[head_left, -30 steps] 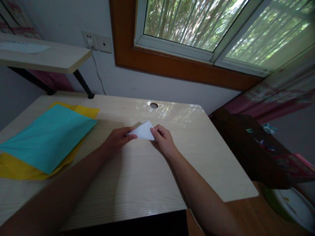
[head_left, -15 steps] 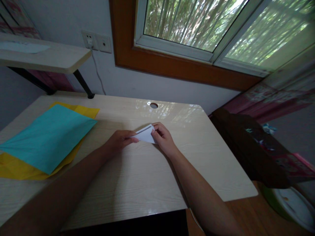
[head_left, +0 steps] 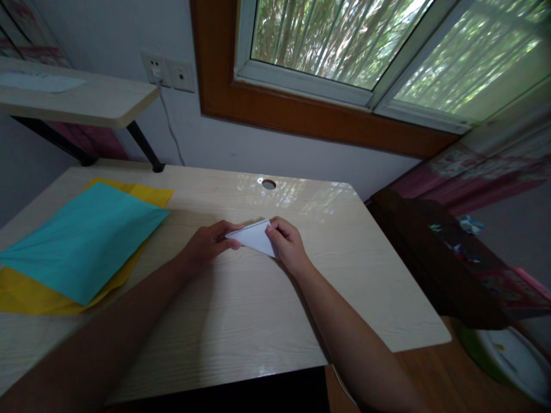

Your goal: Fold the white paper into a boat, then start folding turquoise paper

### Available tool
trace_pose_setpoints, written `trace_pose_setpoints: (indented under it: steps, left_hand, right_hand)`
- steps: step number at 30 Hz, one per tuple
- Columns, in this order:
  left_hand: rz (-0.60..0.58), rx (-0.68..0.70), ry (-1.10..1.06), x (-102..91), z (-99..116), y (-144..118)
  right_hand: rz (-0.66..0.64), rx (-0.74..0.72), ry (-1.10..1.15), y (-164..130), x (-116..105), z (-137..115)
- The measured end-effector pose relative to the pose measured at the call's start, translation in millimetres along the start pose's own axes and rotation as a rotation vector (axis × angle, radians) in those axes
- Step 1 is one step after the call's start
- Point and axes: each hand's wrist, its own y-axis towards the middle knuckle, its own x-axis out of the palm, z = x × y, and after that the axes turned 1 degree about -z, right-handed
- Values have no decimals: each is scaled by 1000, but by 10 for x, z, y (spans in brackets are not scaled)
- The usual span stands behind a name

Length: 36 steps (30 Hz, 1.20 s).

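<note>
A: What's at the centre of the frame?
B: A folded white paper (head_left: 255,236) on the desk (head_left: 241,310). The left hand (head_left: 206,243) pinches its left tip; the right hand (head_left: 287,243) grips its right edge.
A: And at the left?
B: A teal sheet (head_left: 86,235) lying on a yellow sheet (head_left: 30,295).

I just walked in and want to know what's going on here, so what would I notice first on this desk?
First, the two hands in the middle of the desk: the left hand and right hand pinch a small folded white paper between them. Next, off to the left, a bright teal sheet lies on top of a yellow sheet.
</note>
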Motion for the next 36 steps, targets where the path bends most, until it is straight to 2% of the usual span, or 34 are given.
trace_pose_setpoints:
  steps: [11,19,36]
  left_hand:
    - [-33,-4,-57,-11,41,-10]
    - [-38,-43,-144,-4,87,-11]
    - [-13,-13,-86,-6,95,-15]
  right_hand:
    - [63,77,-11,-19,41,-24]
    - [79,68,-45,-15,44,-7]
    - [74,59,-40,-18,47,-30]
